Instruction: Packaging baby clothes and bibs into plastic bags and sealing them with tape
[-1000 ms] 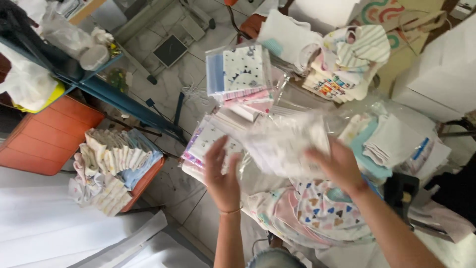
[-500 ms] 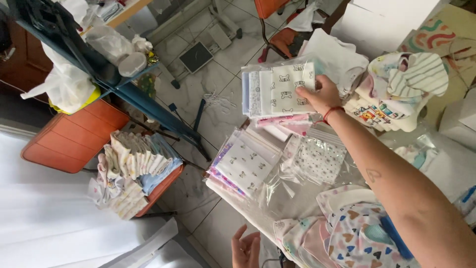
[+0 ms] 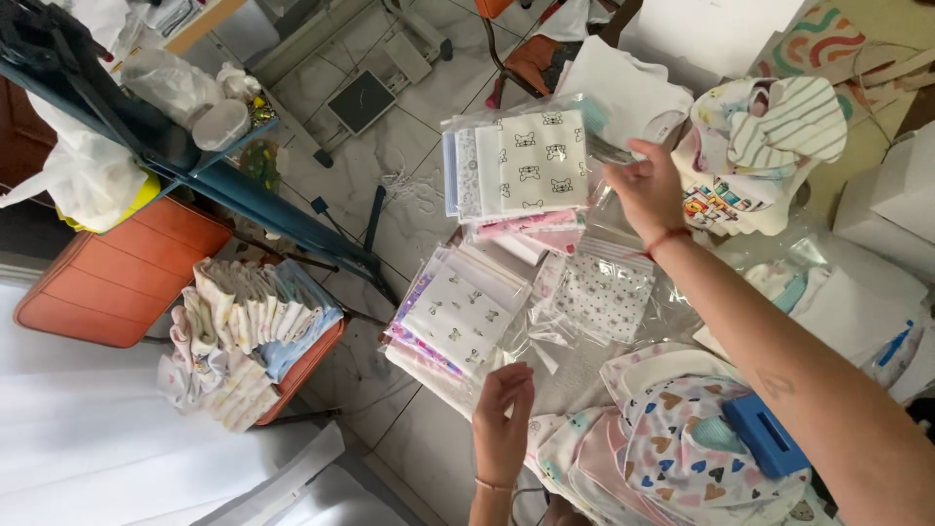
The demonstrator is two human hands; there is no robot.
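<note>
1. Right hand (image 3: 648, 190) was stretched out over the table, fingers pinched on the clear edge of a transparent packet (image 3: 521, 164) of folded white cloth with small animal prints; the packet sat on top of a pink-edged stack (image 3: 531, 232) at the far side of the table.
2. Left hand (image 3: 502, 424) hovered at the near table edge, fingers loosely curled, holding nothing, just beside a clear packet of bow-print cloths (image 3: 458, 317).
3. Between the hands lay a flat clear bag with star-dotted fabric (image 3: 596, 295).
4. Heart-print bibs (image 3: 672, 438) were piled near the right forearm, with a blue box (image 3: 765, 435) on them.
5. Striped cloth bundle (image 3: 774, 146) lay right of the right hand.
6. Orange stool (image 3: 292, 365) on the floor carried folded cloths (image 3: 248, 326).
</note>
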